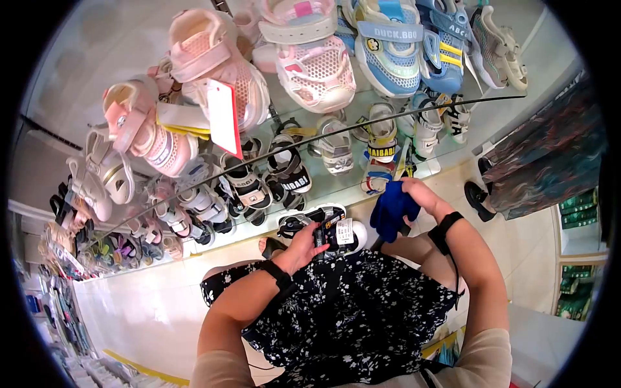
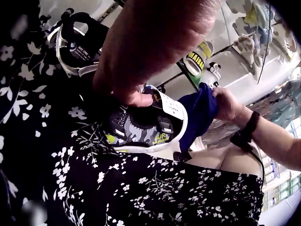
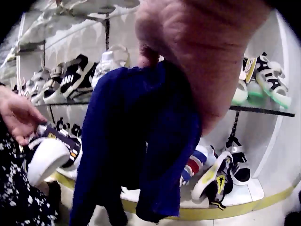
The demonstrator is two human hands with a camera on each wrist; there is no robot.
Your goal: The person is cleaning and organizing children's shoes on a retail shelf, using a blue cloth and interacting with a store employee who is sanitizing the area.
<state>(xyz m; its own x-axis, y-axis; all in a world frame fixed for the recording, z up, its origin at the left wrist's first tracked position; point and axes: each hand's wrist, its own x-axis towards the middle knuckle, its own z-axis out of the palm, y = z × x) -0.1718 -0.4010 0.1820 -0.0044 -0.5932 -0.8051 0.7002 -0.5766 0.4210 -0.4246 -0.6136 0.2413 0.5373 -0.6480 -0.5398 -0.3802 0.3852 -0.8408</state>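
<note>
My left hand (image 1: 301, 251) grips a child's sandal (image 1: 357, 237) over my lap. It has a thick white sole, a black and grey camouflage upper (image 2: 141, 130) and a white paper label (image 1: 344, 231). My right hand (image 1: 422, 196) pinches a dark blue cloth (image 1: 390, 212) by its top, and the cloth hangs down in loose folds (image 3: 117, 127) just right of the sandal. A second black and white sandal (image 1: 294, 224) lies beyond my left hand, partly hidden by it; the left wrist view shows this sandal (image 2: 77, 44) too.
Glass shelves (image 1: 453, 107) of children's shoes stand in front. A pink shoe (image 1: 317, 71) and a blue shoe (image 1: 388, 58) sit on the upper one, with several sandals below. A person in a patterned skirt (image 1: 543, 155) stands at the right. Green boxes (image 1: 577, 212) fill a rack there.
</note>
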